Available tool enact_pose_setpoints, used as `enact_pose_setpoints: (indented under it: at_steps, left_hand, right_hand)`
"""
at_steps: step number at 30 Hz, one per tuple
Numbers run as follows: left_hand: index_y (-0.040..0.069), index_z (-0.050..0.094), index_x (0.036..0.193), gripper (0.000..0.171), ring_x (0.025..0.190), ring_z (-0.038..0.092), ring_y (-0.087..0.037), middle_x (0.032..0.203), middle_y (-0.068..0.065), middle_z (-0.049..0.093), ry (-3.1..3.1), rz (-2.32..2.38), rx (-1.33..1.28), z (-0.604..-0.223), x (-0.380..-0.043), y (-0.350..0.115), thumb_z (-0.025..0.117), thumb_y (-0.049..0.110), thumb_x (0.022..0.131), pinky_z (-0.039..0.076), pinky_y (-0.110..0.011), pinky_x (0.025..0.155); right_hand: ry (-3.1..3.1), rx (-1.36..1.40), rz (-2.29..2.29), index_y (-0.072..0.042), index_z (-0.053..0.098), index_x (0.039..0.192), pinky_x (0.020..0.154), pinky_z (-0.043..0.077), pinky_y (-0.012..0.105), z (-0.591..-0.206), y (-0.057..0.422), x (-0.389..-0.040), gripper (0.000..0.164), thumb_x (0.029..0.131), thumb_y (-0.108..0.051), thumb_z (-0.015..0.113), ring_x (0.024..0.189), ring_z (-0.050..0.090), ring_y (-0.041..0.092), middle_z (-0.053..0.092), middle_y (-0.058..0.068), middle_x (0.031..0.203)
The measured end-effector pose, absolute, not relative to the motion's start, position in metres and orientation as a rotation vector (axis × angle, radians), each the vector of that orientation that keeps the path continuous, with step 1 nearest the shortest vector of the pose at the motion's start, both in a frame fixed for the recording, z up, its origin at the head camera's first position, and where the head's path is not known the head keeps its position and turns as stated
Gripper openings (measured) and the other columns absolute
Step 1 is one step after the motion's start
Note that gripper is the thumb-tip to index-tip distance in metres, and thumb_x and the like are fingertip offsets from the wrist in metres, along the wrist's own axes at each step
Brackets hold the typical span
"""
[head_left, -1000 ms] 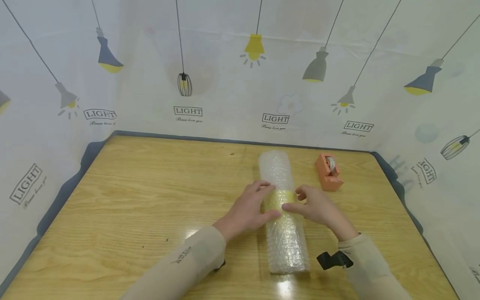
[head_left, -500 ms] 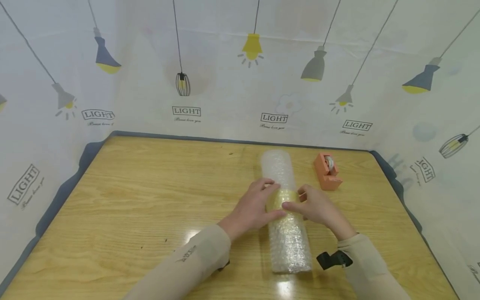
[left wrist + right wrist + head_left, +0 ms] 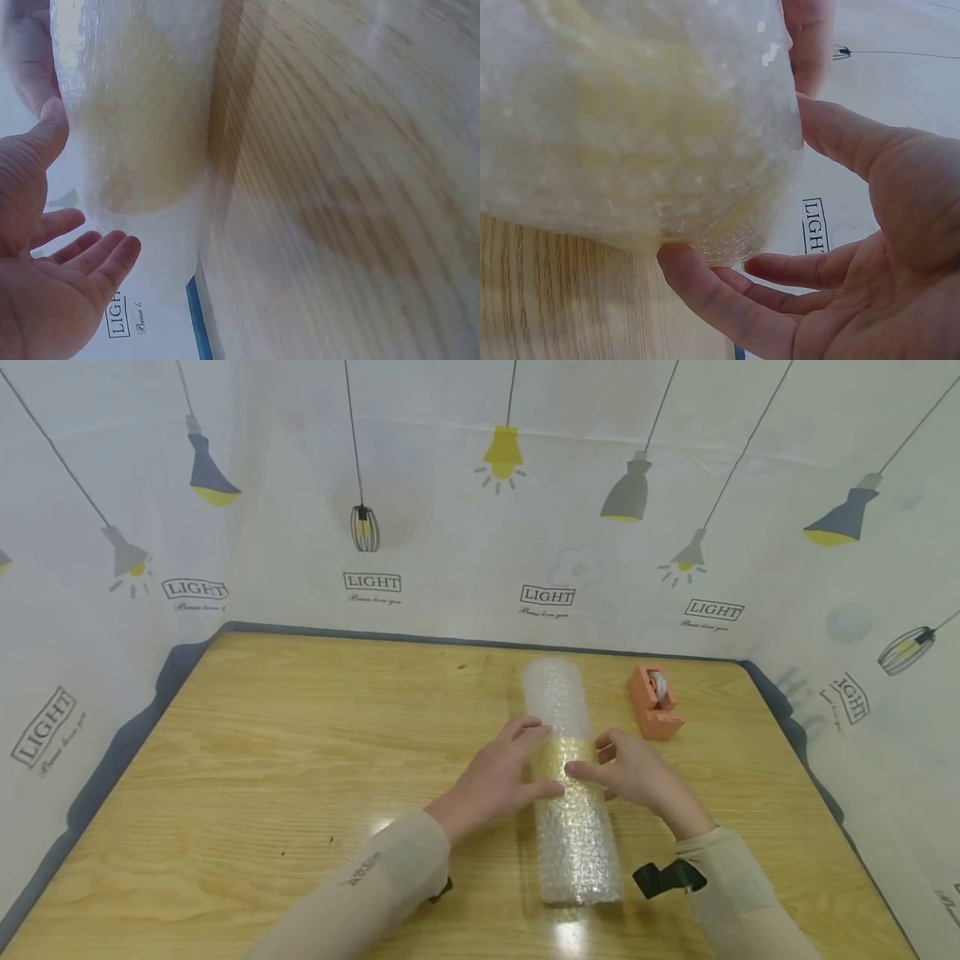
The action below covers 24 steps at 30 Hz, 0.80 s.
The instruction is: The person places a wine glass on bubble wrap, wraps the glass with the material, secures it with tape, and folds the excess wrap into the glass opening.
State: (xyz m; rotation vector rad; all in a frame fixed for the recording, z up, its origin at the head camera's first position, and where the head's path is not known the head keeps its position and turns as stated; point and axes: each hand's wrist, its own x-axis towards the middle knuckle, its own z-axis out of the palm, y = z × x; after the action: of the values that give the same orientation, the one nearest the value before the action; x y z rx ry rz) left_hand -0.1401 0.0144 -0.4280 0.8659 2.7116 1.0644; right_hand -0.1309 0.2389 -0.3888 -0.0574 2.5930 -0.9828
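A long bundle rolled in clear bubble wrap (image 3: 577, 843) lies lengthwise on the table, with something yellow showing through its middle. My left hand (image 3: 501, 775) is at its left side, fingers spread and relaxed, thumb tip over the wrap. In the left wrist view, this hand's fingers (image 3: 112, 262) are extended beside the bundle. On the opposite side, my right hand (image 3: 630, 768) holds the bundle, thumb on top and fingers bent against its flank. The right wrist view has those fingertips (image 3: 679, 259) at the wrap's lower edge. What is inside is blurred by the bubbles.
An orange tape dispenser (image 3: 655, 702) with a roll of tape stands at the back right, past my right hand. A lamp-printed cloth (image 3: 450, 527) encloses the wooden table (image 3: 300, 735) at the back and sides.
The bundle shifted slightly right, then a little back left. My left hand moved right with it and has since eased back left. My right hand stays nearly in place.
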Motion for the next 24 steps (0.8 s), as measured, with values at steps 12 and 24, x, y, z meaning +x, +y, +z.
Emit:
enact_pose_setpoints:
  at_steps: [12, 24]
  left_hand:
    - [0.014, 0.042, 0.157, 0.086, 0.144, 0.045, -0.025, 0.161, -0.003, 0.04, 2.678, 1.059, 0.856, -0.431, -0.141, -0.007, 0.081, 0.044, 0.086, 0.041, -0.044, 0.119]
    - [0.012, 0.042, 0.157, 0.087, 0.145, 0.044, -0.025, 0.16, -0.005, 0.043, 2.669, 1.088, 0.871, -0.431, -0.141, -0.022, 0.081, 0.043, 0.086, 0.038, -0.044, 0.121]
  right_hand:
    - [2.433, -0.062, -1.188, 0.015, 0.042, 0.142, 0.084, 0.063, 0.047, -0.396, 0.239, -0.132, 0.081, 0.096, -0.043, 0.074, 0.093, 0.072, 0.029, 0.05, 0.037, 0.139]
    - [2.3, -0.138, -1.358, 0.017, 0.041, 0.142, 0.089, 0.063, 0.047, -0.409, 0.236, -0.135, 0.071, 0.1, -0.033, 0.07, 0.108, 0.066, 0.034, 0.048, 0.035, 0.139]
